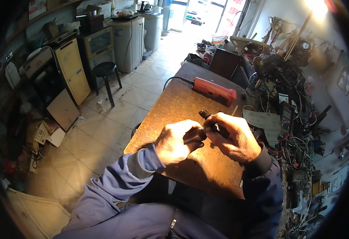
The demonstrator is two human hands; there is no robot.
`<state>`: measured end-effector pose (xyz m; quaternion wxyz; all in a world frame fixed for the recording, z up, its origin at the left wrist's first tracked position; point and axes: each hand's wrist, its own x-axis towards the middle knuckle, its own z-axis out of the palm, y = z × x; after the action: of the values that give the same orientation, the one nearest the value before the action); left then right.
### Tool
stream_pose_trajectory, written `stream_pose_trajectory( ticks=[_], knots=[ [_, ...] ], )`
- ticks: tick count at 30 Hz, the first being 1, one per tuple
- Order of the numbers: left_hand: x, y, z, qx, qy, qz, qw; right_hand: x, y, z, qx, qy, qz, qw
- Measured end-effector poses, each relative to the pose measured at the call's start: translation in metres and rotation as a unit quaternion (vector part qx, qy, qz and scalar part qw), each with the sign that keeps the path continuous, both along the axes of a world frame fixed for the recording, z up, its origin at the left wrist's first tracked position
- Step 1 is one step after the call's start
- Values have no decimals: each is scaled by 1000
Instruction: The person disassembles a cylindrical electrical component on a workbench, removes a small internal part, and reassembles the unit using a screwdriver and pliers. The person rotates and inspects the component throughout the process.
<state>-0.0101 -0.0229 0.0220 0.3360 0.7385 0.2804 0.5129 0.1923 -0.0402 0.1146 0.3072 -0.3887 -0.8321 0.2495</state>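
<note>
Nearest the camera, at the lower middle of the frame, is the blue-grey cloth jacket (142,223) with a metal zip. Its sleeves lead to two bare hands at the centre. The left hand (170,142) curls its thumb and fingers around a dark, glossy cylindrical piece (194,136); the right hand (237,138) pinches a small black part (214,127) between thumb and fingertips at the cylinder's right end. Whether these two pieces are joined cannot be told.

The small part could slip and drop, I judge, if the pinch slackened or slid on a smooth surface; a sideways twist might strain the pieces. Anything dropped might roll off the brown, worn wooden tabletop (154,123), whose left edge borders the floor.

Counted: one cylinder, one small part, one dark knobby piece (204,114) just above the right fingers, one orange-red, elongated tool body (214,91) above the centre, and one round black stool (104,69) at upper left. The tangled wires (264,79) at right defy counting.
</note>
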Motion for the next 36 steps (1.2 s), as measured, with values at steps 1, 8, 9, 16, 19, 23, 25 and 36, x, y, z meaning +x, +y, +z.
stream_pose_trajectory(
  ticks=[1,8,9,16,19,23,25,36],
  knots=[
    [-3,-1,-2,-26,-4,-6,1000,-4,0,-2,-7,9,-5,1000],
    [-8,-1,-9,-47,-3,21,999,-9,3,-20,-167,169,-48,970],
    [-8,-1,-8,-56,-2,27,998,-12,3,-25,-180,216,-46,959],
    [-10,2,-9,-90,-19,26,995,-21,13,-62,-177,387,-31,904],
    [-14,5,-5,-135,-26,-31,990,-17,13,-67,-190,404,-20,895],
    [-15,5,-10,-32,-77,-17,996,-19,14,-72,-202,426,-3,882],
    [-16,5,-11,-84,-129,-73,985,-20,11,-73,-203,443,5,873],
    [-23,6,-3,-166,-208,-120,956,-34,2,-73,-191,490,-37,850]
  ],
)
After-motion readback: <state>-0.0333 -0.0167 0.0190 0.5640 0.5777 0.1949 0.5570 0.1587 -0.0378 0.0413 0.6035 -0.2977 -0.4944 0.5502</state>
